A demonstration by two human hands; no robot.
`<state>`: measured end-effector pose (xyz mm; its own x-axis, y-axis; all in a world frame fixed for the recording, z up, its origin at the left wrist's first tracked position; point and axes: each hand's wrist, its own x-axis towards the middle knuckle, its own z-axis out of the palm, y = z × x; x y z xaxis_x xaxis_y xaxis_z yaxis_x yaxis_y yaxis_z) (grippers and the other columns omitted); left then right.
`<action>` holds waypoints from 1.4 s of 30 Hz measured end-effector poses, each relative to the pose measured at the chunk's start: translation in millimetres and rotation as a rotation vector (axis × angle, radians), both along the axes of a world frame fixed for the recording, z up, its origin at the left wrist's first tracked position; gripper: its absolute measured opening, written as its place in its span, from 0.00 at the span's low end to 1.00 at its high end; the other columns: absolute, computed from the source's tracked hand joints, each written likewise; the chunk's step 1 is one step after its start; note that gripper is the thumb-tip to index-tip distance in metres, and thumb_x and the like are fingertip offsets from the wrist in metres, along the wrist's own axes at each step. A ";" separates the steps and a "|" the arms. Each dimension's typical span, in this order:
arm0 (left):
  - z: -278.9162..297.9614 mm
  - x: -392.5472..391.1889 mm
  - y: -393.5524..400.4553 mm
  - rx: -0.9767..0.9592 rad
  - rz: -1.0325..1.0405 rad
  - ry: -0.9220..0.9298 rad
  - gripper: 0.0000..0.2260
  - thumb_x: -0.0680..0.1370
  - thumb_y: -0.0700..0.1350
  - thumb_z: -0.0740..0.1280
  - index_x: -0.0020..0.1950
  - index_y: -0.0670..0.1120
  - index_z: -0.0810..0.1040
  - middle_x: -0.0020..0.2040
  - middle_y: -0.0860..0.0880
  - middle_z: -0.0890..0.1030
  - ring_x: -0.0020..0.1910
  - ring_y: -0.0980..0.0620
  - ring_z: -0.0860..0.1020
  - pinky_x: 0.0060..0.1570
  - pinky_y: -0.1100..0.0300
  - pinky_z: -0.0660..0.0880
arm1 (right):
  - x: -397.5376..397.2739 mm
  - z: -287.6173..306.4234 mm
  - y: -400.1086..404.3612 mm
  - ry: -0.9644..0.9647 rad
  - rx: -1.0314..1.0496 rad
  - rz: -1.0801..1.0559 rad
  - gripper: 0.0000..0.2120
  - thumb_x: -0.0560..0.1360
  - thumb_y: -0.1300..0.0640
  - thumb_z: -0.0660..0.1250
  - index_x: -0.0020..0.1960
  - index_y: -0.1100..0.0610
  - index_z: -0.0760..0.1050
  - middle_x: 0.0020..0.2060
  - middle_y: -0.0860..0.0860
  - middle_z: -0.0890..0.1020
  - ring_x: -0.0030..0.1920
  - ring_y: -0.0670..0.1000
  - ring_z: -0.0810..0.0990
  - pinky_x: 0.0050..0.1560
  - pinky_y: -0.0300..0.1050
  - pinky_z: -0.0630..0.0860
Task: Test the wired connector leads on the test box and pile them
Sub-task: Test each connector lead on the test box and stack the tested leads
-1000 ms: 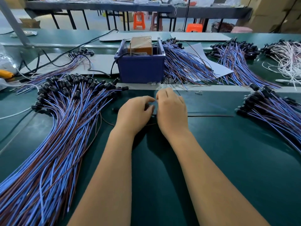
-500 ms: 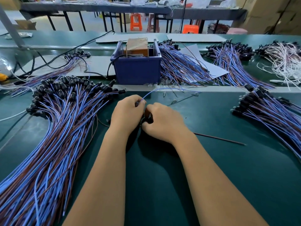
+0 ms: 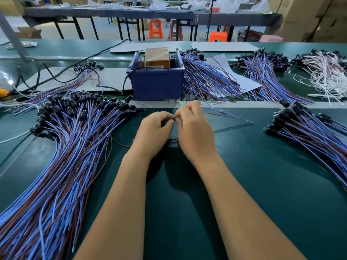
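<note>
— Pinched between both hands, is it?
— Yes: left hand and right hand each pinch one lead above the table, likely to steer its bare ends to the test box just beyond.

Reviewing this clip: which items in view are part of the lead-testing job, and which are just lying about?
Job:
left hand and right hand pinching one blue lead
test box in blue bin
big lead pile
right lead pile

Lying about:
white wire bundle
orange stools
cardboard boxes
</note>
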<state>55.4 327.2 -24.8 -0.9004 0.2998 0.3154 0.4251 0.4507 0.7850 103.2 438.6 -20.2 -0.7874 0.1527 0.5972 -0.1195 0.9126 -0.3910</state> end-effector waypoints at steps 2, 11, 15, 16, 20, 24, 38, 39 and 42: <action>5.2 -0.2 4.1 0.230 0.020 -0.119 0.09 0.80 0.39 0.64 0.52 0.47 0.83 0.32 0.60 0.78 0.31 0.63 0.73 0.36 0.70 0.70 | 0.3 1.6 0.6 0.136 -0.261 -0.049 0.04 0.78 0.58 0.65 0.45 0.58 0.72 0.49 0.55 0.74 0.40 0.54 0.75 0.38 0.48 0.70; 29.7 18.3 8.1 0.657 -0.509 -0.839 0.11 0.83 0.37 0.51 0.49 0.43 0.72 0.37 0.44 0.85 0.34 0.50 0.84 0.39 0.57 0.82 | -7.9 8.8 14.7 -0.058 -1.432 0.210 0.18 0.84 0.52 0.54 0.51 0.63 0.78 0.36 0.55 0.81 0.31 0.47 0.78 0.31 0.38 0.75; 21.2 18.5 5.8 0.306 -0.544 -0.815 0.10 0.83 0.38 0.54 0.50 0.45 0.73 0.43 0.41 0.86 0.45 0.46 0.85 0.50 0.54 0.81 | -6.3 8.6 22.5 -0.049 -1.517 0.239 0.14 0.84 0.53 0.54 0.55 0.60 0.76 0.36 0.54 0.81 0.31 0.50 0.79 0.33 0.42 0.78; 20.2 18.6 6.1 0.265 -0.548 -0.812 0.09 0.83 0.39 0.55 0.50 0.46 0.74 0.44 0.41 0.86 0.45 0.47 0.85 0.46 0.57 0.80 | -6.0 8.4 24.0 -0.040 -1.535 0.246 0.14 0.84 0.54 0.54 0.56 0.60 0.75 0.34 0.52 0.81 0.30 0.50 0.79 0.33 0.42 0.78; 21.1 17.5 3.1 0.186 -0.610 -0.814 0.10 0.84 0.42 0.55 0.52 0.46 0.76 0.48 0.44 0.86 0.48 0.52 0.84 0.44 0.64 0.78 | -7.8 6.5 28.9 -0.007 -1.427 0.169 0.13 0.84 0.56 0.54 0.54 0.58 0.77 0.26 0.48 0.75 0.23 0.45 0.69 0.26 0.38 0.67; 24.7 15.9 -2.3 0.157 -0.615 -0.827 0.16 0.82 0.38 0.52 0.53 0.46 0.80 0.51 0.45 0.86 0.54 0.53 0.83 0.50 0.63 0.78 | -8.9 6.2 31.9 0.002 -1.430 0.137 0.13 0.84 0.59 0.54 0.50 0.57 0.77 0.24 0.47 0.69 0.23 0.44 0.61 0.23 0.34 0.60; 17.4 9.9 9.4 0.572 -0.116 -0.630 0.14 0.83 0.46 0.58 0.49 0.46 0.83 0.39 0.49 0.84 0.36 0.52 0.83 0.35 0.57 0.79 | -0.5 11.0 -4.1 -0.309 -1.230 0.372 0.16 0.84 0.57 0.55 0.43 0.59 0.76 0.24 0.45 0.78 0.23 0.42 0.76 0.23 0.32 0.70; 16.0 9.9 8.4 0.599 -0.125 -0.595 0.14 0.83 0.45 0.58 0.48 0.46 0.83 0.39 0.49 0.84 0.36 0.52 0.82 0.34 0.58 0.78 | -0.7 10.8 -7.6 -0.300 -1.223 0.383 0.16 0.84 0.58 0.55 0.44 0.59 0.77 0.28 0.47 0.82 0.28 0.43 0.80 0.26 0.34 0.74; 13.2 10.3 6.3 0.647 -0.153 -0.515 0.11 0.82 0.40 0.61 0.47 0.44 0.83 0.40 0.48 0.84 0.37 0.54 0.82 0.34 0.62 0.78 | -2.6 9.3 -10.6 -0.254 -1.066 0.302 0.14 0.83 0.58 0.56 0.51 0.61 0.81 0.46 0.57 0.85 0.48 0.52 0.84 0.51 0.48 0.81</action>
<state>65.7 333.5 -11.6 -0.9431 0.3312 0.0279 -0.0373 -0.1889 0.9813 100.5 428.0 -11.0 -0.9579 0.2711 0.0946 -0.0848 0.0478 -0.9952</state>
